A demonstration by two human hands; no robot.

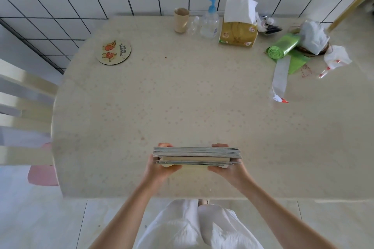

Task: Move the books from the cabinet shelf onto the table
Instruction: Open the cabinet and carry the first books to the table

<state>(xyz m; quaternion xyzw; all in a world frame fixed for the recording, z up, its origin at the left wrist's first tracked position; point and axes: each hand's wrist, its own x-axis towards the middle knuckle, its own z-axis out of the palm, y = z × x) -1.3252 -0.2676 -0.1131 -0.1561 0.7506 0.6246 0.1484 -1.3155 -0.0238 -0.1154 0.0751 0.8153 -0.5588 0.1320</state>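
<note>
A stack of several thin books (196, 156) is held edge-up over the near part of the beige table (182, 97). My left hand (159, 168) grips its left end, fingers wrapped round the far side and thumb on the near side. My right hand (229, 168) grips the right end the same way. Whether the stack's lower edge touches the tabletop I cannot tell. The cabinet shelf is out of view.
A round coaster (113, 52) lies at the far left. Along the tiled wall stand a beige cup (181, 20), a pump bottle (210, 21) and a tissue pack (238, 30). Green bag roll (282, 47) and plastic wrappers clutter the far right. A chair (22, 107) stands left.
</note>
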